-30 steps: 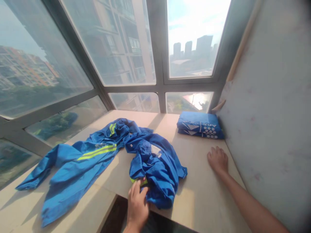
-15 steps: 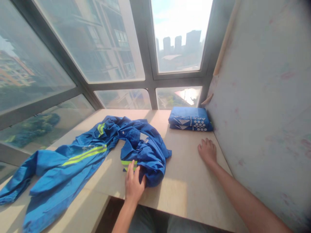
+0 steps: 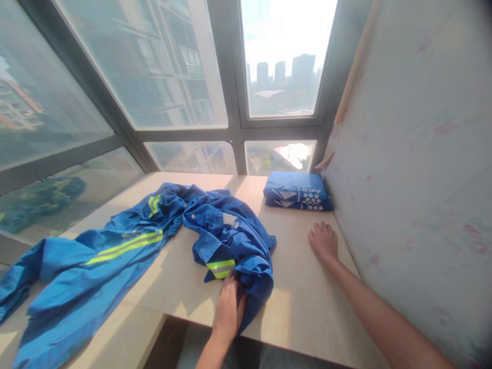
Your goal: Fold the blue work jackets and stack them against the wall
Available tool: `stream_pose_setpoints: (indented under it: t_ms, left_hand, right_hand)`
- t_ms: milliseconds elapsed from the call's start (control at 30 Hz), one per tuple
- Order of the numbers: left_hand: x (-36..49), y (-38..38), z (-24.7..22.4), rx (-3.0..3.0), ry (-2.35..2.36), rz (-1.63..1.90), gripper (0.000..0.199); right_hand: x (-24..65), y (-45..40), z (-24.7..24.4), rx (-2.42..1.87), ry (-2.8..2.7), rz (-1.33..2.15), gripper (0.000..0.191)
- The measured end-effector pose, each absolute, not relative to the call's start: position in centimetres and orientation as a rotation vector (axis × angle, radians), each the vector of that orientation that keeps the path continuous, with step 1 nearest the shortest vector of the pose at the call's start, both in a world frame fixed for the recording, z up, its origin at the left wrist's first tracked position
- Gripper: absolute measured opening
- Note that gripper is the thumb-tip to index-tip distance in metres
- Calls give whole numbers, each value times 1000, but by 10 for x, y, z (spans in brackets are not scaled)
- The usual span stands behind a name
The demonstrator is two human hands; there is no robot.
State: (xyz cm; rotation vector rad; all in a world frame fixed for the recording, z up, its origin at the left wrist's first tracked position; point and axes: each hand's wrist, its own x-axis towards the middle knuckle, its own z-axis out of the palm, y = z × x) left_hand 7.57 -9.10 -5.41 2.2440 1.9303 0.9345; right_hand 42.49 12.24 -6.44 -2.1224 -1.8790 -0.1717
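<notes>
A crumpled blue garment (image 3: pixel 246 230) with a yellow-green and silver band lies at the middle of the table. My left hand (image 3: pixel 227 307) grips its near edge, fingers closed in the fabric and partly hidden by it. Further left, another stretch of blue clothing (image 3: pixel 100 277) with bright stripes is spread out; at the back it meets the crumpled part, and I cannot tell whether they are one piece. My right hand (image 3: pixel 324 242) rests on the tabletop at the right, fingers slightly spread, holding nothing, just in front of a folded blue bundle (image 3: pixel 295 190) with white print.
The pale wooden table (image 3: pixel 300 307) has a cut-out edge in front of my lap. Windows with grey frames (image 3: pixel 184 135) stand behind and to the left. A patterned wall (image 3: pixel 415 169) closes off the right side.
My left hand has moved right and nearer to me, and its fingers have closed on the garment. The striped band and near fabric have shifted the same way. My right hand stays resting on the table.
</notes>
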Motion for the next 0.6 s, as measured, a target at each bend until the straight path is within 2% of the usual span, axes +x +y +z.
stream_pose_setpoints:
  t_ms: [200,500,600]
  left_hand:
    - [80,-92,-58,2305,2003,892,40]
    - [78,-91,-59,2402,2057,779,35]
    - [77,-91,-64,2402,2071,785,41]
  right_hand:
    - [426,123,-64,-2133,-1916,-156,47]
    - [423,120,-63,-2104,-1918,-232,46]
    - [422,122,-61,-1940,-2036,-177,43]
